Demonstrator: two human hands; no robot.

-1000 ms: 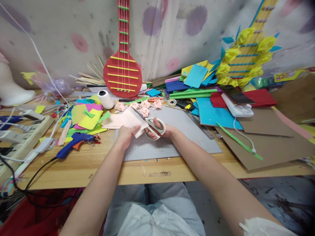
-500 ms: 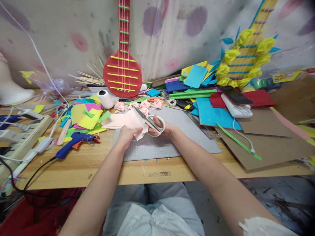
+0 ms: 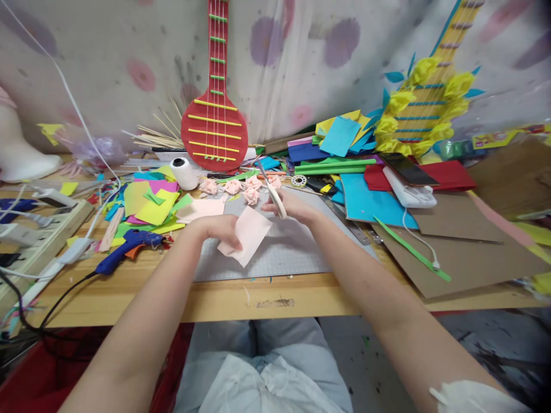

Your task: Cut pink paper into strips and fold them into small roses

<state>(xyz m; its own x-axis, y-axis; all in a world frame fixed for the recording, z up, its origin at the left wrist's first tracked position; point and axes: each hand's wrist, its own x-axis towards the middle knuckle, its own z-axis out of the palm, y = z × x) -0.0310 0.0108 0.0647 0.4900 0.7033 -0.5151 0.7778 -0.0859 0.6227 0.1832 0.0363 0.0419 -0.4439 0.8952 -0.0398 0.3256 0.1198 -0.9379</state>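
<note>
Pinched in my left hand [image 3: 224, 230] is a squarish piece of pale pink paper [image 3: 255, 232], tilted above the grey cutting mat [image 3: 297, 252]. My right hand [image 3: 293, 205] is closed around a pair of scissors [image 3: 276, 198], whose blades point up and away, apart from the paper. Another pale pink sheet [image 3: 201, 209] lies just beyond my left wrist. Several small pink paper flowers [image 3: 233, 187] sit in a cluster at the mat's far edge, near the scissors.
A red paper-covered lute [image 3: 214, 135] leans at the back, a yellow flowered one [image 3: 422, 112] at the right. A blue glue gun [image 3: 131, 248] and power strip [image 3: 55, 246] with cables lie left. Cardboard [image 3: 456, 252] covers the right side. A thread spool [image 3: 184, 174] stands behind.
The pink piece has come away from the larger sheet, which now lies on the table. My right hand has drawn the scissors off the paper and turned them upward.
</note>
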